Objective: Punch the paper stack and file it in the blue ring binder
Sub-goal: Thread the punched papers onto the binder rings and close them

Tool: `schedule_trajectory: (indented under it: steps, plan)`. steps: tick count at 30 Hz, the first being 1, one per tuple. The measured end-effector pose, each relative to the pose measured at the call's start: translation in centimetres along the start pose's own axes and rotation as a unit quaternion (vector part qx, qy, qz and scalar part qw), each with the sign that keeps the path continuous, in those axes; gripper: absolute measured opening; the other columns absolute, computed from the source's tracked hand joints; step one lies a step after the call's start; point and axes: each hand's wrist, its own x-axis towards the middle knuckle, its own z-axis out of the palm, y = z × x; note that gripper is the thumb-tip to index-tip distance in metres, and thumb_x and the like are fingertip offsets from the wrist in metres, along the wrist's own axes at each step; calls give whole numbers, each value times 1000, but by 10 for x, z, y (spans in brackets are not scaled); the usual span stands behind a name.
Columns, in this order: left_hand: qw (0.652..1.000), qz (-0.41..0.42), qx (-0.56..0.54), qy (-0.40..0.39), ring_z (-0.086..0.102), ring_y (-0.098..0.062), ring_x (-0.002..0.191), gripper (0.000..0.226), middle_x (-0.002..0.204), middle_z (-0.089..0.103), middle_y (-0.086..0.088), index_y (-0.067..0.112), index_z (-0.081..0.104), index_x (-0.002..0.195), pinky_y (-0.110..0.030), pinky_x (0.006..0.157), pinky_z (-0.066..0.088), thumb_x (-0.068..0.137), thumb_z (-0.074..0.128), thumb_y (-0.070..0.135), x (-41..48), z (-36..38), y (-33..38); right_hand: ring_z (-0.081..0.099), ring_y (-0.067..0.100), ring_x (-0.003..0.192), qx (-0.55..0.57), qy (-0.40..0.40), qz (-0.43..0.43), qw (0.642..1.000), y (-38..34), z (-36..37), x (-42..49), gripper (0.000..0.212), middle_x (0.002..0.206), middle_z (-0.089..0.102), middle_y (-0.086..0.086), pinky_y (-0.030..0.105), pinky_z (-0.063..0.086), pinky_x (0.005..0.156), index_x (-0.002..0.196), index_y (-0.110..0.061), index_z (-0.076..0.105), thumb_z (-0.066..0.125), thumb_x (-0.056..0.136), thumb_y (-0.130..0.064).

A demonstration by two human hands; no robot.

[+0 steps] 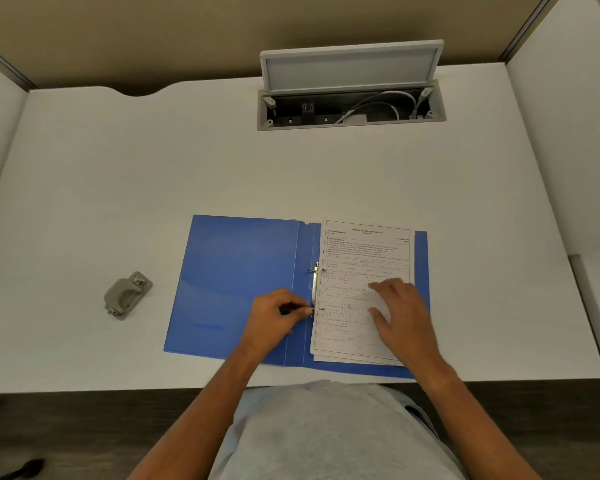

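Note:
The blue ring binder (pixel 236 285) lies open and flat near the front edge of the white desk. A stack of printed paper (pixel 361 258) rests on its right half, its left edge at the metal ring mechanism (pixel 315 282). My left hand (pixel 274 315) has curled fingers that pinch the lower ring of the mechanism. My right hand (pixel 397 310) lies flat on the lower part of the paper with fingers spread, pressing it down. A grey hole punch (pixel 127 294) sits on the desk to the left of the binder, apart from both hands.
An open cable box (pixel 350 105) with its grey lid raised and white cables inside sits at the back of the white desk (pixel 153 168). Partition walls stand at left and right. The desk's front edge runs just below the binder.

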Motion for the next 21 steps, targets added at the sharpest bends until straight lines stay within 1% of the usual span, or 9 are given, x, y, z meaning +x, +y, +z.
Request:
schedule_trajectory:
  steps: [2, 5, 7, 9, 12, 14, 15, 18, 21]
  plan:
    - [998, -40, -38, -20, 75, -10, 79, 9, 92, 78, 6, 18, 82, 100, -26, 61, 65, 91, 82, 19, 1, -4, -1, 60, 15, 112, 23, -50, -51, 997, -16, 7, 3, 36, 124, 67, -5, 32, 55, 95, 135, -22, 68, 72, 99, -26]
    - [995, -69, -71, -33, 75, -12, 73, 7, 84, 79, 3, 19, 83, 98, -28, 61, 64, 92, 82, 16, 6, -8, 0, 63, 9, 103, 46, -90, -77, 992, -40, 22, 8, 26, 117, 69, -9, 28, 56, 87, 126, -23, 72, 69, 101, -30]
    - [993, -81, -72, -46, 76, -15, 75, 6, 84, 81, 1, 21, 83, 97, -26, 63, 63, 92, 82, 18, 9, -10, 0, 63, 6, 94, 69, -94, -66, 991, -54, 29, 13, 22, 112, 72, -8, 25, 56, 84, 122, -22, 74, 69, 102, -28]
    - [992, -86, -70, -65, 77, -14, 77, 7, 86, 82, 3, 25, 82, 96, -23, 65, 62, 92, 81, 20, 11, -12, 0, 61, 5, 86, 85, -95, -58, 990, -63, 34, 20, 14, 105, 74, -7, 23, 54, 80, 112, -21, 77, 70, 101, -27]
    - [990, -91, -62, -90, 78, -13, 78, 6, 88, 82, 3, 25, 82, 97, -23, 68, 63, 92, 81, 22, 15, -15, 1, 66, 8, 84, 90, -107, -40, 989, -68, 37, 27, 9, 97, 76, -6, 26, 58, 79, 100, -21, 79, 73, 99, -28]
    - [990, -89, -50, -102, 78, -13, 79, 6, 89, 82, 2, 24, 82, 98, -24, 70, 63, 92, 81, 25, 18, -16, 1, 70, 9, 81, 118, -119, -16, 986, -65, 38, 29, 7, 93, 77, -6, 24, 59, 77, 99, -20, 81, 77, 97, -26]
    - [989, -87, -43, -108, 78, -13, 79, 7, 89, 82, 3, 23, 82, 98, -23, 70, 63, 93, 80, 26, 19, -16, 2, 72, 11, 78, 154, -130, 7, 979, -63, 38, 29, 6, 90, 78, -5, 24, 62, 74, 99, -19, 81, 78, 96, -23]
    - [989, -80, -27, -123, 77, -11, 78, 8, 90, 82, 3, 22, 82, 100, -22, 69, 61, 93, 79, 27, 21, -17, 2, 77, 18, 72, 284, -158, 79, 942, -55, 38, 27, 9, 82, 79, 2, 31, 66, 62, 102, -13, 83, 77, 96, -9]
    - [990, -66, -4, -128, 78, -14, 77, 10, 91, 82, 2, 19, 83, 101, -27, 74, 65, 93, 80, 25, 25, -17, 2, 78, 23, 69, 322, -157, 88, 929, -51, 40, 26, 12, 79, 80, 9, 37, 68, 67, 104, -7, 83, 74, 97, -3]
